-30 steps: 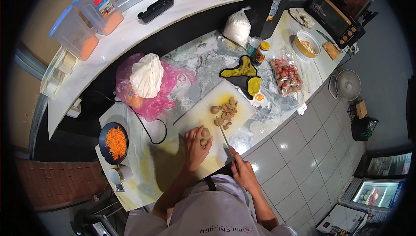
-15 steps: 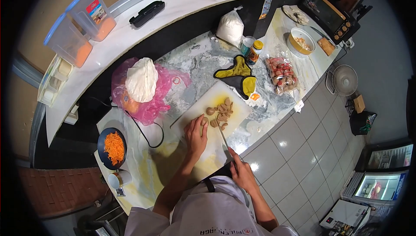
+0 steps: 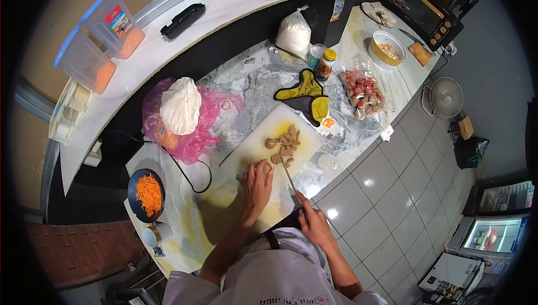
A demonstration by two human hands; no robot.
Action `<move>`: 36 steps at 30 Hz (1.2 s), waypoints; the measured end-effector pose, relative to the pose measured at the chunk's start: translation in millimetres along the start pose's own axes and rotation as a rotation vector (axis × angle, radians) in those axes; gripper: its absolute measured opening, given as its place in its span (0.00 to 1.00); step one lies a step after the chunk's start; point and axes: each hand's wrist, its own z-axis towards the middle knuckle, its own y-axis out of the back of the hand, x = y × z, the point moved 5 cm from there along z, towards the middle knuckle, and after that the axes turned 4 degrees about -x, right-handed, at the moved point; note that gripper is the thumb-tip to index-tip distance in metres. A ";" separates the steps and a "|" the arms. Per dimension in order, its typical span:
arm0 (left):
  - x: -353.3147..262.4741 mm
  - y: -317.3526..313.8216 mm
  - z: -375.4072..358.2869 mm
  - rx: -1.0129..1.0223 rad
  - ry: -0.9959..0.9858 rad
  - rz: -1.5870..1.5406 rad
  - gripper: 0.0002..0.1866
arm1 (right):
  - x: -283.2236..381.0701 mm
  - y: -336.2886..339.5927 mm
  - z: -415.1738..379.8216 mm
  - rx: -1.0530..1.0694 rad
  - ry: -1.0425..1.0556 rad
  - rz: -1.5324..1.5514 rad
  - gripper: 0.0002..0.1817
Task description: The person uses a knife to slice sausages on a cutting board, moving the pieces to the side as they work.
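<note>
A white cutting board [image 3: 246, 149] lies at an angle on the counter in front of me. On it are several brown meatball slices [image 3: 288, 151] and a rounded meatball piece [image 3: 271, 143]. My left hand [image 3: 258, 188] rests at the board's near side, fingertips pressed down on a meatball that they mostly cover. My right hand [image 3: 315, 225] is closed around the handle of a knife [image 3: 289, 179]. The blade points away from me, its tip beside the slices and just right of my left fingers.
Left are a dark plate of shredded carrot [image 3: 148, 194], a cup [image 3: 155, 234] and a pink plastic bag [image 3: 185, 144]. Beyond the board lie a yellow-and-grey cloth [image 3: 305, 89], a jar [image 3: 326, 65] and a bag of meatballs [image 3: 363, 92]. A bowl [image 3: 386, 50] stands farther right.
My left hand has moved slightly towards me, and its fingers now cover more of the meatball. The knife stays at nearly the same spot by the slices. The view has shifted a little.
</note>
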 end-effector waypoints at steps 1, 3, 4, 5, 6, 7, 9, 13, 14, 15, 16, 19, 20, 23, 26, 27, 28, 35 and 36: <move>5.4 -1.6 3.9 -0.019 0.011 -0.004 0.19 | 2.1 1.9 0.1 -0.003 -0.002 -0.005 0.36; 13.8 0.0 14.5 -0.075 0.027 -0.042 0.19 | 2.3 3.6 -1.0 -0.009 -0.011 -0.009 0.36; 16.7 2.3 24.2 -0.114 0.031 -0.076 0.19 | 1.4 3.8 -1.2 -0.013 -0.015 -0.008 0.36; 19.6 4.5 34.5 -0.153 0.037 -0.111 0.19 | 0.4 3.9 -1.5 -0.015 -0.019 -0.007 0.36; 15.4 12.3 47.1 -0.175 0.010 -0.143 0.17 | -0.7 3.8 -2.0 -0.026 -0.009 -0.004 0.37; 18.5 12.5 57.0 -0.146 0.030 -0.144 0.17 | -2.4 3.2 -2.7 -0.037 0.002 -0.001 0.37; 24.3 12.4 73.2 -0.092 0.072 -0.144 0.16 | -3.1 2.9 -3.5 -0.041 0.000 0.000 0.37; 33.9 -7.2 84.9 -0.023 0.016 -0.077 0.13 | 0.0 4.8 -3.7 -0.024 -0.030 -0.012 0.37; 34.9 -9.8 87.8 -0.043 0.007 -0.099 0.13 | 0.4 5.5 -3.4 -0.022 -0.035 -0.016 0.37; 32.5 -10.3 92.0 -0.061 -0.001 -0.121 0.13 | 0.2 6.6 -2.8 -0.026 -0.033 -0.019 0.36; 30.5 -10.5 95.7 -0.075 -0.008 -0.142 0.13 | -0.1 7.0 -2.4 -0.029 -0.034 -0.021 0.36; 30.9 -13.9 116.1 -0.147 -0.013 -0.161 0.13 | 0.7 7.2 -2.4 -0.042 -0.039 -0.006 0.37; 29.8 -16.8 122.9 -0.132 -0.026 -0.168 0.13 | 0.9 8.0 -2.1 -0.046 -0.040 0.000 0.37; 16.3 -20.7 147.3 -0.050 -0.070 -0.217 0.11 | 0.3 8.4 -1.9 0.017 -0.131 -0.012 0.37; 9.8 -31.9 171.6 0.091 -0.129 -0.283 0.09 | 3.0 9.1 -1.7 0.001 -0.119 0.001 0.37; 9.1 -38.3 178.2 0.124 -0.151 -0.286 0.09 | 2.5 8.2 -2.5 0.004 -0.118 -0.005 0.37; 7.9 -44.3 182.7 0.156 -0.175 -0.288 0.08 | 1.1 6.8 -3.1 0.005 -0.117 -0.012 0.37; 4.5 -82.8 177.5 0.150 -0.219 -0.296 0.08 | -0.3 11.0 -4.8 0.008 -0.142 -0.009 0.37; 3.7 -82.4 176.5 0.153 -0.237 -0.299 0.08 | -1.6 12.0 -6.1 -0.002 -0.140 -0.018 0.37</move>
